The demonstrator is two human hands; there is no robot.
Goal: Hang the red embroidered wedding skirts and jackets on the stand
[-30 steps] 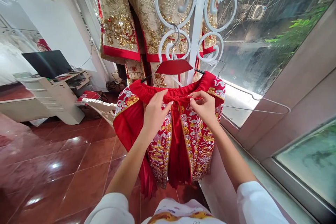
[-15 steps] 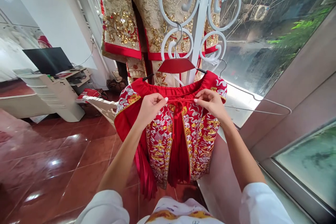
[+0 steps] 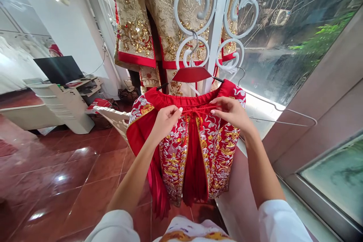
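A red skirt (image 3: 195, 151) with gold and silver embroidery hangs from a red hanger (image 3: 192, 74) hooked on a white scrolled metal stand (image 3: 215, 26). A thin red drawstring (image 3: 197, 111) runs across its waistband, knotted in the middle. My left hand (image 3: 166, 121) pinches the string's left end. My right hand (image 3: 231, 112) pinches the right end. Both hands sit just below the waistband, pulled apart. White sleeves cover my upper arms.
A gold sequined garment (image 3: 147, 19) with red trim hangs behind the stand. A large window (image 3: 283, 38) and its frame fill the right. At left stand a white desk (image 3: 59, 102) with a dark monitor (image 3: 58, 70), on glossy red floor tiles (image 3: 70, 174).
My hands have moved apart from the middle of the waistband, drawing the red string taut between them. The view has shifted slightly.
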